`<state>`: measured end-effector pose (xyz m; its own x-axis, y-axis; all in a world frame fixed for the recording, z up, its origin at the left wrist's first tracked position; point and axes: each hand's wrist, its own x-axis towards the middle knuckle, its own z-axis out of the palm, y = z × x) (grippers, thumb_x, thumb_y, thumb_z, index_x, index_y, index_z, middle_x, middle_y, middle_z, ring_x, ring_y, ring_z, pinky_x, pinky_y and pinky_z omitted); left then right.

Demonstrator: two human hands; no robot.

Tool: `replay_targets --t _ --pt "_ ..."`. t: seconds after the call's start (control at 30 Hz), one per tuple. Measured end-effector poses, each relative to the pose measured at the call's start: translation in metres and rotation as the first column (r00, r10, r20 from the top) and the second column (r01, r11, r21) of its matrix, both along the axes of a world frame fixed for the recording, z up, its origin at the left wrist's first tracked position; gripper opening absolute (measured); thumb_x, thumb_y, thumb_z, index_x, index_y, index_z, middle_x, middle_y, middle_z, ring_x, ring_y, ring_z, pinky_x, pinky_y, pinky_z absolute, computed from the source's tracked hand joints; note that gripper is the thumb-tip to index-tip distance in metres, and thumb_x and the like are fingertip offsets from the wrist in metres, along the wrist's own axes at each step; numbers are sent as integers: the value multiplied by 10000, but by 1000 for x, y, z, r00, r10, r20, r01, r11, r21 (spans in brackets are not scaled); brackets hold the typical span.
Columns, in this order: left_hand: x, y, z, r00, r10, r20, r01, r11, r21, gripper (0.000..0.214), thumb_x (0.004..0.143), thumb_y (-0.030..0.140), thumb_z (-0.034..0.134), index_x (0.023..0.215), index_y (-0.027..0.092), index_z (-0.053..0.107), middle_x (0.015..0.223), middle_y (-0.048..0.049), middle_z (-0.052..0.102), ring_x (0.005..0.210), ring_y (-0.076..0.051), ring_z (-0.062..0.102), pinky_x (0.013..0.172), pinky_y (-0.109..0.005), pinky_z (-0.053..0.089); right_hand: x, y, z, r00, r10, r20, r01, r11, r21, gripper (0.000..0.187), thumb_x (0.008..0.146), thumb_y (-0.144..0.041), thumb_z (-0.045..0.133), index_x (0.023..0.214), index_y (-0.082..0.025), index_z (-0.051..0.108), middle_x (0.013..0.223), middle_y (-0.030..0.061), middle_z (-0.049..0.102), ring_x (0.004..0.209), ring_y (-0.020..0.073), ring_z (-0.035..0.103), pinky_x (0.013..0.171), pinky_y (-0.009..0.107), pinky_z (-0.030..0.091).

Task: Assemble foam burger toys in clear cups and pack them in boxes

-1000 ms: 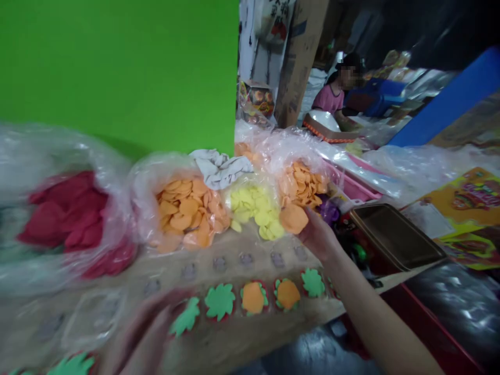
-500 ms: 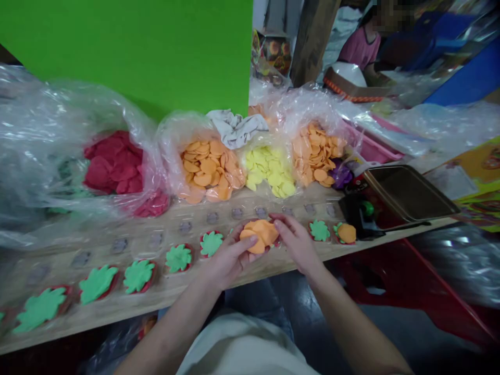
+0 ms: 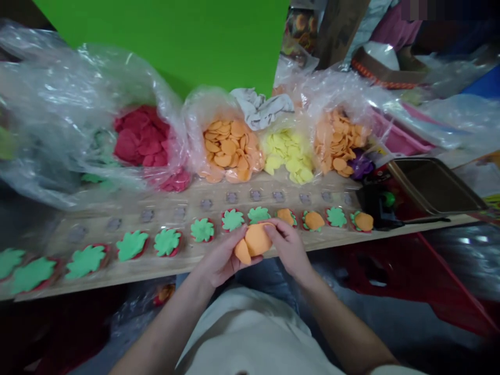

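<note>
My left hand [image 3: 221,263] is closed around a few thin orange foam pieces [image 3: 258,239] in front of the table edge. My right hand [image 3: 292,252] pinches the right edge of the same pieces between thumb and fingers. Just beyond the hands runs a row of green leaf-shaped pieces [image 3: 202,229] on red bases. Some at the right carry an orange round piece [image 3: 313,221] on top. Behind that row, small clear plastic packs [image 3: 255,196] with greyish bits inside lie in a line.
Along the back stand plastic bags with red pieces [image 3: 142,138], orange pieces [image 3: 226,146], yellow pieces [image 3: 291,156] and more orange pieces [image 3: 338,140]. A white cloth [image 3: 261,108] lies between them. At right are a dark tray [image 3: 433,185] and a pink basket [image 3: 402,135]. A green panel [image 3: 167,41] rises behind.
The view has shifted, so the table appears higher and further right. My hands have drawn back from the row, still holding orange pieces. Two more orange-topped stacks now show beside my right hand.
</note>
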<state>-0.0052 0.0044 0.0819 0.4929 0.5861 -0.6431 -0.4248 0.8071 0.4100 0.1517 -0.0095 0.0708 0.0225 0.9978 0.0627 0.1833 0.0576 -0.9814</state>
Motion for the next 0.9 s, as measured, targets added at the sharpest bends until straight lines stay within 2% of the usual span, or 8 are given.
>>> replay_targets --t 0.07,0.17,0.3,0.43,0.53,0.67,0.77,0.9 --pt "-5 -3 -1 1000 -17 -21 18 999 51 277 757 305 638 993 163 609 904 -63 652 714 -155 630 580 -271 547 -3 2 -1 999 -9 -51 5 997 -78 216 869 -346 461 914 -213 626 852 22 644 787 160 590 680 285 492" --pt "-9 -5 -5 999 29 -24 -28 998 50 239 752 285 640 947 147 631 839 -49 652 655 -127 612 536 -213 505 -5 -3 1 990 -30 135 13 992 124 185 858 -300 481 925 -236 641 931 38 619 892 184 572 793 349 473" --pt "-12 -8 -7 997 64 32 -65 998 27 198 764 276 628 888 122 641 813 -47 649 688 -117 601 585 -187 473 -2 -17 8 907 -18 420 -193 869 455 291 808 -179 536 1057 -311 611 1020 36 603 993 212 540 872 420 435" --pt "-13 -11 -3 993 120 -14 -118 988 95 176 737 275 657 828 126 634 746 -17 624 626 -90 564 568 -176 439 -1 -24 8 838 26 544 -347 796 496 459 786 -146 556 1208 -320 507 1021 37 609 976 213 538 837 408 456" --pt "-13 -11 0 975 162 -153 -130 972 195 194 703 298 686 780 135 614 674 7 589 567 -76 531 515 -168 401 -1 -23 4 777 -13 630 -345 827 444 529 771 -195 592 1278 -251 453 997 71 594 938 222 527 830 416 450" --pt "-13 -8 0 936 202 -289 -104 941 321 221 700 336 683 734 138 591 625 26 556 523 -60 488 478 -157 357 4 -24 3 763 -15 647 -350 831 432 375 773 -139 574 1122 -277 587 887 48 588 873 197 530 793 392 456" --pt "-12 -6 -5 947 216 -237 -155 955 253 235 695 344 684 772 138 604 663 8 591 565 -83 531 518 -178 401 9 -28 6 839 81 538 -355 831 428 350 778 -99 552 1061 -296 610 957 37 611 958 196 539 846 395 450" --pt "-8 -5 -13 951 237 -199 -210 967 146 250 707 293 679 881 122 627 822 -47 651 680 -117 592 604 -207 467 11 -29 6 982 52 181 -87 978 191 199 805 -166 550 950 -275 632 960 28 639 939 180 578 832 366 475"
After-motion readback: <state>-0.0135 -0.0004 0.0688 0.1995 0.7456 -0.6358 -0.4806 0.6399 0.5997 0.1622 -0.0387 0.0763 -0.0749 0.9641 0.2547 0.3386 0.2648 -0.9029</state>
